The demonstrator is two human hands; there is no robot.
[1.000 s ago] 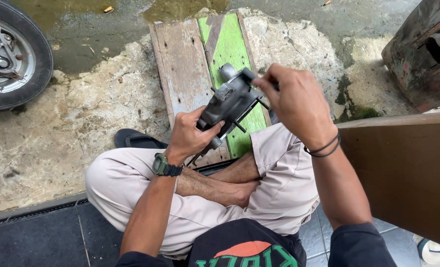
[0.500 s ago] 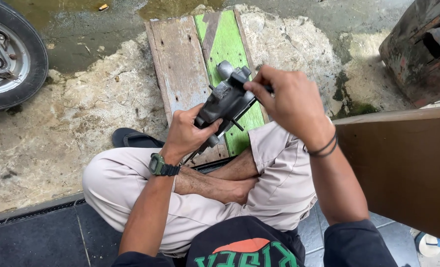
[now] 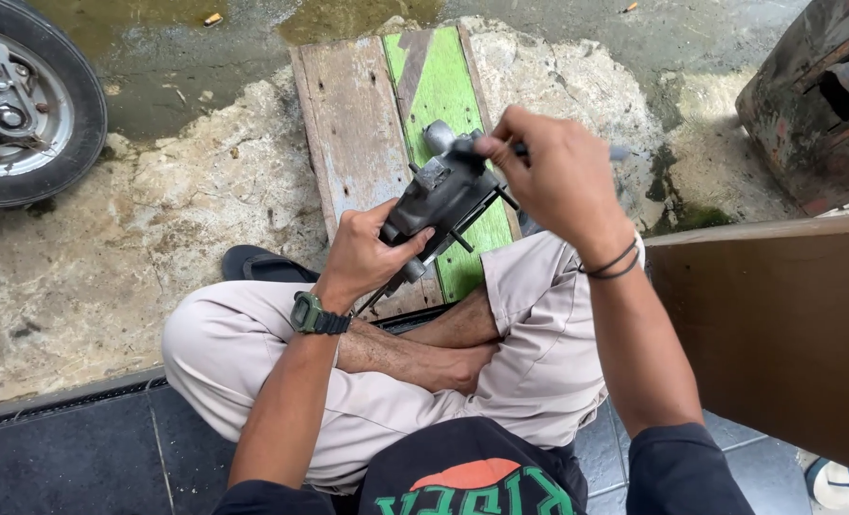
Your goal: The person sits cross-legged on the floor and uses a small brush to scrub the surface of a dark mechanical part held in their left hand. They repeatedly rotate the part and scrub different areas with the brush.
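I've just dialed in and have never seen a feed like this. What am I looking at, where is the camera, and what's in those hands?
This is one view from a camera worn on a person's head, looking down. The person sits cross-legged at a doorway. The left hand grips a grey metal mechanical part from below. The right hand works on its top with a thin tool, mostly hidden by the fingers. Beneath lies a worn wooden board with a green stripe on rough, wet concrete. A wheel sits at top left, a rusty metal object at top right, a brown panel on the right.
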